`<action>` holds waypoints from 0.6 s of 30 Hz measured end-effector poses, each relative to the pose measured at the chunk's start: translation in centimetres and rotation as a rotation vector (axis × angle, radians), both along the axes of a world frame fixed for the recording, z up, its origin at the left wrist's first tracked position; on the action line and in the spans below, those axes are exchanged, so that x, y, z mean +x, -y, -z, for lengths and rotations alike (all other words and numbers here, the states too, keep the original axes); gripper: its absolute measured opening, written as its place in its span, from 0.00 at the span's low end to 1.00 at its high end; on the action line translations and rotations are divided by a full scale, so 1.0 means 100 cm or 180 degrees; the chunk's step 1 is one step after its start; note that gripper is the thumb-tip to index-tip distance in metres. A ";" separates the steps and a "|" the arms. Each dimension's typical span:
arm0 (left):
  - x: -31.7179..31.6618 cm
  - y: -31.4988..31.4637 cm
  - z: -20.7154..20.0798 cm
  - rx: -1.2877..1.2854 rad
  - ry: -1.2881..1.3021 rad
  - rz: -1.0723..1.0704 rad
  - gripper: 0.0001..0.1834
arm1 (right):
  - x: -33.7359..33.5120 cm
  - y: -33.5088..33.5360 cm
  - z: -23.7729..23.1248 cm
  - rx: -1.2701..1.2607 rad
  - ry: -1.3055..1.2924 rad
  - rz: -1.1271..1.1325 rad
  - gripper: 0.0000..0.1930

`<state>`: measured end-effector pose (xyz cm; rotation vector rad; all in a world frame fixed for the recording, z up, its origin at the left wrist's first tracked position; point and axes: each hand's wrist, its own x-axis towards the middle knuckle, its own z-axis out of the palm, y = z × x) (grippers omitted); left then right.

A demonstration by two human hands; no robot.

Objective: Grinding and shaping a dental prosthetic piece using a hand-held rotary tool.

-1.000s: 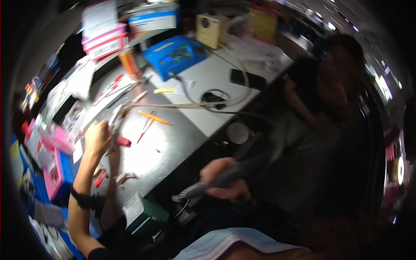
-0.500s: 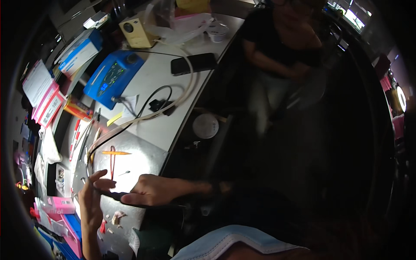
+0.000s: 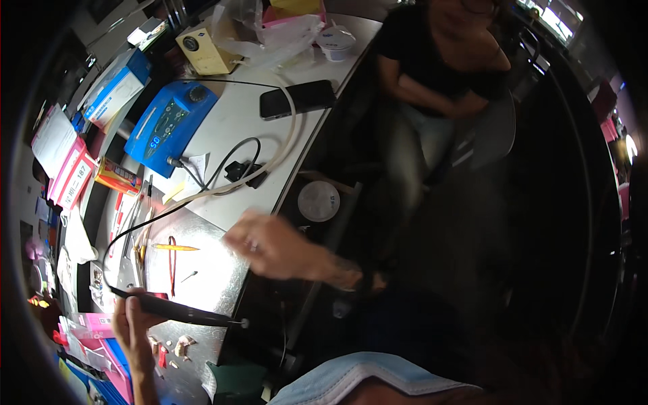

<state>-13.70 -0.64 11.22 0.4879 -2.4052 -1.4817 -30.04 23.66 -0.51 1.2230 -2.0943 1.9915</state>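
My left hand (image 3: 130,322) grips a dark rotary handpiece (image 3: 185,312) by its rear end. The handpiece lies nearly level, its small round tip pointing right, past the bench edge. From its rear a black cord (image 3: 121,234) curves up towards a blue control box (image 3: 172,125) with a lit display. My right hand (image 3: 277,246) is raised above the bench edge, apart from the handpiece; motion smears its fingers. On the brightly lit metal plate (image 3: 219,260) between the hands lie an orange pointed stick (image 3: 177,248), a thin red loop (image 3: 172,277) and a small dark-headed bit (image 3: 191,275).
Pale fragments (image 3: 183,347) lie near my left wrist. A black phone (image 3: 297,100), a pale hose (image 3: 293,125) and a cream box (image 3: 206,50) occupy the far bench. Cartons (image 3: 71,172) line the left. Across from me sits a person (image 3: 439,74) with folded arms.
My right hand has come away from the handpiece and moved up and right. My left hand has shifted slightly left, still holding the handpiece, which now shows along its length.
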 end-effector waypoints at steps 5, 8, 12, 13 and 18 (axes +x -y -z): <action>0.017 0.037 -0.008 0.0029 -0.0310 -0.0500 0.18 | -0.039 -0.039 0.027 0.1098 -0.1580 0.2064 0.18; 0.021 0.045 -0.012 0.0132 -0.0326 -0.0464 0.19 | -0.049 -0.032 0.025 0.1412 -0.1674 0.2111 0.27; 0.026 0.046 -0.015 0.0051 -0.0398 -0.0561 0.19 | -0.066 -0.010 0.016 0.1413 -0.1686 0.1893 0.38; 0.027 0.046 -0.015 0.0050 -0.0443 -0.0584 0.19 | -0.070 -0.003 0.015 0.1542 -0.1621 0.1710 0.38; 0.033 0.049 -0.014 0.0081 -0.0499 -0.0472 0.19 | -0.085 0.027 0.013 0.1568 -0.1567 0.1276 0.35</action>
